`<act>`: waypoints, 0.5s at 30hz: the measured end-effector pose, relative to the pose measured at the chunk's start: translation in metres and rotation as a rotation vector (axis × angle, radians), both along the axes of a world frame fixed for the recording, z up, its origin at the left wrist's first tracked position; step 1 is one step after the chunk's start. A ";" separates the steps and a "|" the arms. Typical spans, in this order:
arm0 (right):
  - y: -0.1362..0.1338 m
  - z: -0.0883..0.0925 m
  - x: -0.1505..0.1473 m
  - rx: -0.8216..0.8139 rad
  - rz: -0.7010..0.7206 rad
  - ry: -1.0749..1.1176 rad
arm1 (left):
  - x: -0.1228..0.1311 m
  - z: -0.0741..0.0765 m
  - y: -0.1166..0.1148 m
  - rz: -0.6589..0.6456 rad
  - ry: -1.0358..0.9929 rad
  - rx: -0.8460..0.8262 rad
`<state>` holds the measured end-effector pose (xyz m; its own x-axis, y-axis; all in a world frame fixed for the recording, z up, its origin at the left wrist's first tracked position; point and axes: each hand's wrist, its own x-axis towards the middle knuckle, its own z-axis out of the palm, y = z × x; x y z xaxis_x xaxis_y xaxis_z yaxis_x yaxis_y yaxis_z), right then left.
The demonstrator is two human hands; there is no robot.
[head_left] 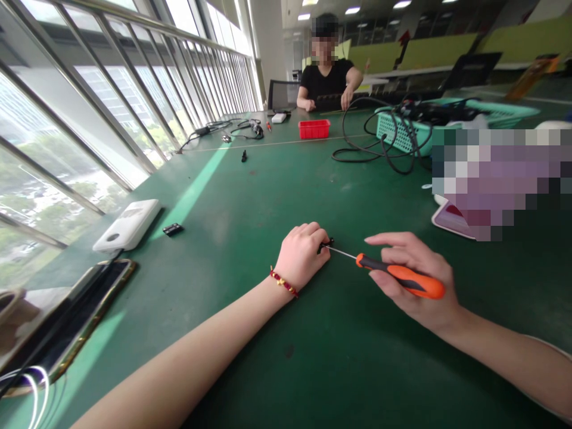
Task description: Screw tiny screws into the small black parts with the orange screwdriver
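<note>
My left hand (305,255), with a red and gold bracelet (283,283) at the wrist, rests on the green table. Its fingers are closed around a small black part (329,242), mostly hidden by them. From the right, my right hand (420,280) supports an orange and black screwdriver (413,281) across the palm, the thumb below the handle and the index finger stretched out above the shaft. The thin metal shaft points left, and its tip meets the black part at my left fingers. Whether the tip sits in a screw is too small to tell.
On the left are a white power bank (128,225), a phone (96,319) and a small black piece (173,229). Farther back stand a red bin (314,129) and a teal basket (397,134) with black cables (357,158). A person (328,80) sits across the table (250,196).
</note>
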<state>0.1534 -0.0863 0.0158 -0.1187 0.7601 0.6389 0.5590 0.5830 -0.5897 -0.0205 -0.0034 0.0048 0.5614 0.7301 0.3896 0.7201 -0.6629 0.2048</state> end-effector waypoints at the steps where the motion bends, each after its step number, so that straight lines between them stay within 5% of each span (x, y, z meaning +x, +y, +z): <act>1: -0.001 0.001 -0.001 0.014 -0.007 -0.038 | 0.000 0.000 0.000 0.000 -0.002 -0.001; 7: 0.002 -0.003 -0.002 0.059 -0.004 0.056 | 0.000 -0.001 0.000 0.000 -0.013 -0.008; 11: 0.001 -0.001 0.000 -0.016 0.066 -0.082 | 0.000 -0.002 0.001 0.006 -0.033 -0.022; 15: 0.004 0.000 0.003 0.094 0.006 -0.115 | -0.003 -0.002 0.006 0.040 -0.148 -0.087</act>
<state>0.1564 -0.0825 0.0160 -0.1997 0.6962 0.6895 0.6156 0.6366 -0.4645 -0.0236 0.0026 0.0025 0.4727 0.7852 0.4000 0.7030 -0.6098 0.3661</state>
